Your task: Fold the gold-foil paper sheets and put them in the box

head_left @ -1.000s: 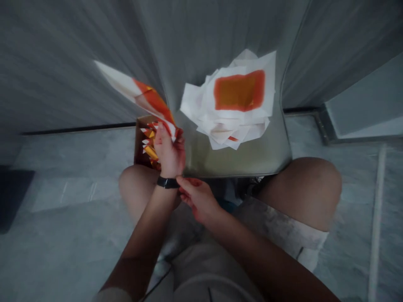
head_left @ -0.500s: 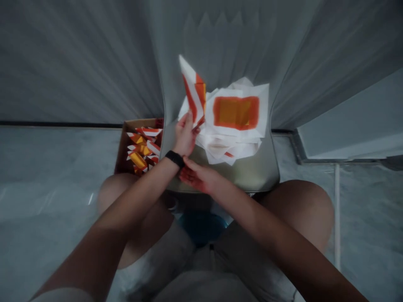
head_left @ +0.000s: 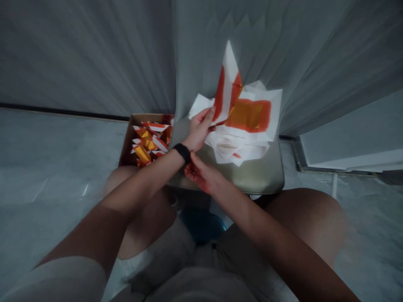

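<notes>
My left hand (head_left: 201, 128), with a black band (head_left: 182, 153) on its wrist, is closed on the lower edge of a folded sheet of joss paper (head_left: 227, 86). This sheet is white, red and gold and stands up to a point. Behind and right of it lies a loose stack of white joss paper (head_left: 275, 109), its top sheet bearing a red-bordered gold patch. My right hand (head_left: 201, 173) is beside the left wrist, its fingers curled and its thumb at the band. Whether it touches the band or has something in the fingers, I cannot tell.
The stack lies on a grey-green chair seat (head_left: 255, 178) between my knees. Left of the chair stands a cardboard box (head_left: 126, 144) holding several folded joss papers (head_left: 143, 154). A blue object (head_left: 203, 226) is under the seat. Grey curtains (head_left: 94, 58) hang behind.
My left hand has moved right with the folded paper, which now stands more upright and overlaps the stack in view. My right hand stays by the left wrist. The view has shifted slightly.
</notes>
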{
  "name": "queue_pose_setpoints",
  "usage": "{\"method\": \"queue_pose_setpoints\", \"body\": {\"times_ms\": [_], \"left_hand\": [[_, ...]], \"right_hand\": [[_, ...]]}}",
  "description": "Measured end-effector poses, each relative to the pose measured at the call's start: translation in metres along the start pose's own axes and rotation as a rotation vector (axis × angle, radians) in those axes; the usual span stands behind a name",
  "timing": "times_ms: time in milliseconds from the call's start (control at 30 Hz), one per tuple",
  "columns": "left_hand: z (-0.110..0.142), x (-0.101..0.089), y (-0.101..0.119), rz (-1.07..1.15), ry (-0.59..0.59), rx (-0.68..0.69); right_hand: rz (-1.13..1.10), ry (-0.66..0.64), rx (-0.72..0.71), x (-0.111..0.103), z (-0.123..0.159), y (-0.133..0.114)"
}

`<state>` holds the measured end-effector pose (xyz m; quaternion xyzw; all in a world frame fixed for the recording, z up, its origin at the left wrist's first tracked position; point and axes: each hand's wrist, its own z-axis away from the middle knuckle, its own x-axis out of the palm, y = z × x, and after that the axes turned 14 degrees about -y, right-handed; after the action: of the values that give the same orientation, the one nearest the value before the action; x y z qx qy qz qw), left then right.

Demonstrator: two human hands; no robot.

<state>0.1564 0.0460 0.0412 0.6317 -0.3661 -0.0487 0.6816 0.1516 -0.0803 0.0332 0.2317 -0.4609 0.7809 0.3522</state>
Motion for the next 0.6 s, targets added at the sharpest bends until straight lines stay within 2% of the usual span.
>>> {"method": "queue_pose_setpoints", "body": {"times_ms": [100,233,367,600], "left_hand": [[0.002,-0.005,-0.003,-0.037,-0.007,0.024],[0.005,-0.009,0.0,-0.106,0.009,0.067],[0.007,-0.01,0.004,-0.154,0.04,0.092],[0.011,-0.013,0.004,-0.224,0.06,0.085]], "right_hand": [[-0.091,0.041,0.096,0.005,0.003,0.005],[-0.142,0.115,0.052,0.01,0.004,0.011],[-0.171,0.056,0.058,0.012,0.007,0.014],[-0.021,0.055,-0.127,0.022,0.028,0.024]]}}
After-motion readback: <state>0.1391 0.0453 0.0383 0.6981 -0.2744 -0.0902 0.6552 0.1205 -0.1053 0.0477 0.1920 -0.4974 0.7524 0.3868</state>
